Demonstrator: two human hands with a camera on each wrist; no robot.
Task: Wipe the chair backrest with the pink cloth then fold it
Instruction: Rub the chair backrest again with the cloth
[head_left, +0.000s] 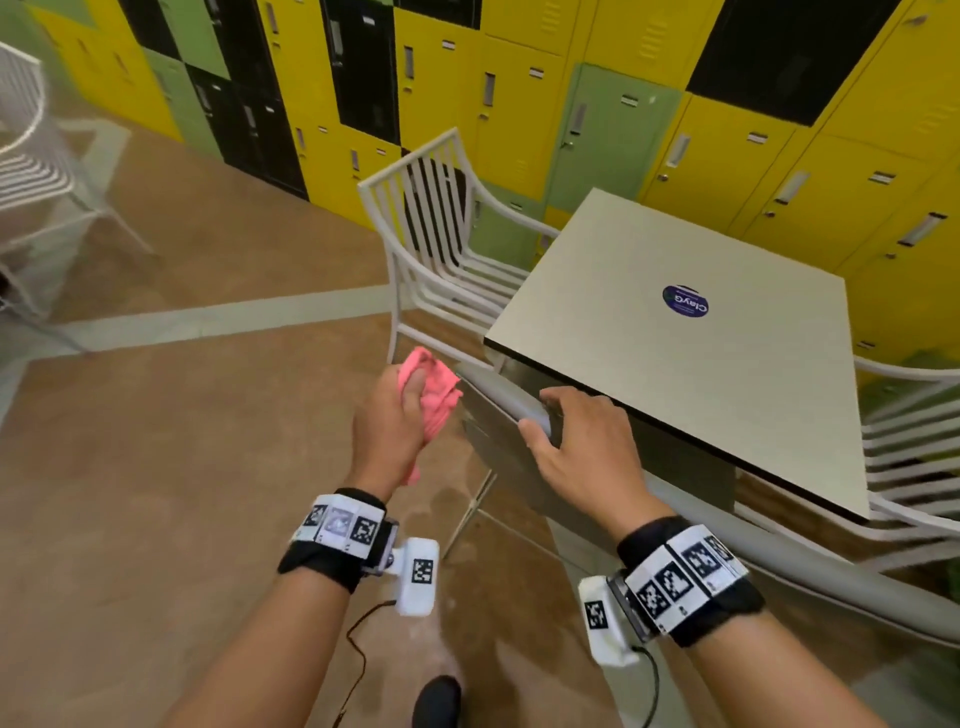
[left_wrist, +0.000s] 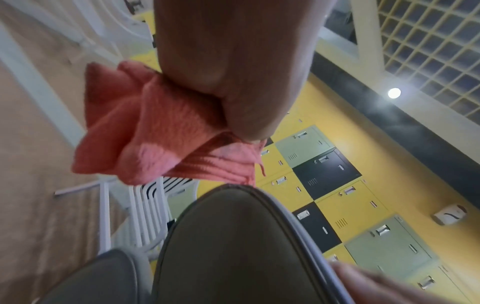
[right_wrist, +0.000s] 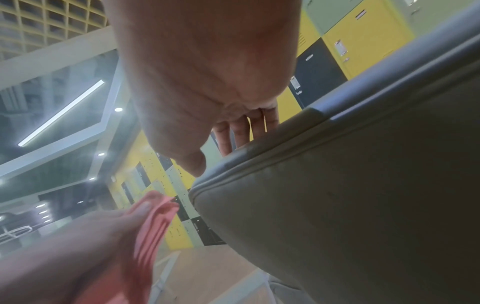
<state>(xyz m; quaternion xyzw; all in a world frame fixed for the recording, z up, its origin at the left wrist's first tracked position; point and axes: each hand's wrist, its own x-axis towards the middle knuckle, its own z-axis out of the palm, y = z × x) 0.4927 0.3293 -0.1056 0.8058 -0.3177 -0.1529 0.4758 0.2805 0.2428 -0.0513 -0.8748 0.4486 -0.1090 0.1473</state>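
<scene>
Head view: left hand (head_left: 387, 415) bunches the pink cloth (head_left: 434, 389) in clamped fingers, touching the chair backrest (head_left: 498, 395) end at its nine o'clock. Right hand (head_left: 576, 441) curls over the top edge. Risk: wadded cloth wipes poorly; loose tail could snag.

Table edge (head_left: 675, 415) tight behind grey backrest (head_left: 498, 395).
</scene>
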